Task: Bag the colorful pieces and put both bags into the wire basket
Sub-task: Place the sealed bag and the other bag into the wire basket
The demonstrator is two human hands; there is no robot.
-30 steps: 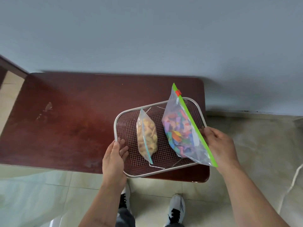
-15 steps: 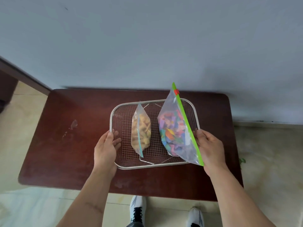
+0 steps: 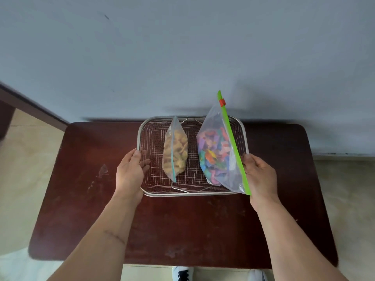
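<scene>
The left hand grips the left rim of the wire basket, thumb on the outside, fingers curled over the edge and showing through the mesh. Across the frame, the right hand is closed on the basket's right edge, its thumb against the green zip strip of the bag of colorful pieces, and whether it pinches bag, rim, or both cannot be told. That bag stands tilted in the right half of the basket, its zip edge running from upper middle down to lower right, a red slider near the top end, poking above the basket's far rim. The bottom corner of the bag overhangs the near right rim. In the middle of the basket lies a smaller bag of yellow-tan pieces, apart from the big one, with bare mesh between them and more bare mesh toward the left hand.

The basket sits at the far edge of the dark red-brown surface, hard up against the grey wall. Open surface stretches left of the left hand, right of the right hand, and broadly toward the bottom of the frame between the two forearms. Pale floor shows at both sides, and white shoes peek out at the bottom edge.
</scene>
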